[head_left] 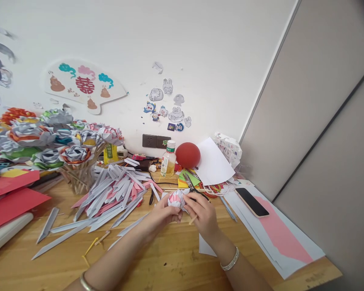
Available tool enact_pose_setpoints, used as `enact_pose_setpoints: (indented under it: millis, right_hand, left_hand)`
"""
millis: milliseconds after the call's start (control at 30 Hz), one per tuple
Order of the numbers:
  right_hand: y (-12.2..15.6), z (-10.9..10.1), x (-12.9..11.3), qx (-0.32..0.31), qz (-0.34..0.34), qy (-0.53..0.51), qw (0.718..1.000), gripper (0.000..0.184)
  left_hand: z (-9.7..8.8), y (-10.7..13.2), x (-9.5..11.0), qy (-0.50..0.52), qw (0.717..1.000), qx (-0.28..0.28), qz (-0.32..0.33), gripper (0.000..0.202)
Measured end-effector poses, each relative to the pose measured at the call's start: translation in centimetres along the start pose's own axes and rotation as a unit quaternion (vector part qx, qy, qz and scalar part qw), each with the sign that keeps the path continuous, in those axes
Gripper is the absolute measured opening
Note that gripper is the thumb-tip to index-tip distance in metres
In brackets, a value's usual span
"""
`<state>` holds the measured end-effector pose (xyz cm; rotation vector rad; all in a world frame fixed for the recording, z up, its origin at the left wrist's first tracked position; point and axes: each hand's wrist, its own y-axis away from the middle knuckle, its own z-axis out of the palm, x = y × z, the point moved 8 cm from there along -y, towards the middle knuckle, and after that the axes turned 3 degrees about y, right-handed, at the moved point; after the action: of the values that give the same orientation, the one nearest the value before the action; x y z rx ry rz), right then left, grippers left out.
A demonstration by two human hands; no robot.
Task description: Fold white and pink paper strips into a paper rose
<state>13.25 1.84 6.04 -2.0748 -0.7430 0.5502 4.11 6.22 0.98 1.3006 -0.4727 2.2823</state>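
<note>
A small pink-and-grey folded paper flower (176, 199) on a thin wooden stick is held over the wooden desk (157, 262). My left hand (162, 213) is closed on its lower left side. My right hand (202, 212) pinches its right side, and the stick's end pokes out below those fingers. Each wrist wears a bracelet. A heap of folded grey and pink paper strips (115, 192) lies just left of my hands. Black scissors (191, 185) lie right behind the flower.
Finished paper flowers on sticks (63, 145) stand at the back left beside red sheets (10, 194). Behind the hands are a small bottle (168, 159), a red ball (187, 154) and white paper (214, 163). A phone (251, 201) lies on pink-and-white sheets (279, 234) at right.
</note>
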Motion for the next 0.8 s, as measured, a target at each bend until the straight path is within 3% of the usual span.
enact_pose_setpoints:
  millis: [100, 267, 600, 800]
  right_hand:
    - [0.0, 0.0, -0.1, 0.011, -0.006, -0.007, 1.000, 0.034]
    - [0.2, 0.2, -0.2, 0.008, -0.011, -0.012, 1.000, 0.032]
    - [0.1, 0.1, 1.4, 0.018, 0.097, -0.081, 0.992, 0.014]
    - [0.0, 0.1, 1.4, 0.006, 0.097, -0.076, 0.992, 0.009]
  left_hand:
    - [0.2, 0.1, 0.2, -0.002, 1.000, 0.005, 0.003, 0.038]
    - [0.2, 0.0, 0.2, -0.020, 0.999, 0.029, 0.006, 0.026]
    - [-0.2, 0.1, 0.2, -0.096, 0.993, 0.068, -0.021, 0.029]
    - [0.0, 0.0, -0.2, -0.104, 0.993, 0.050, -0.035, 0.022]
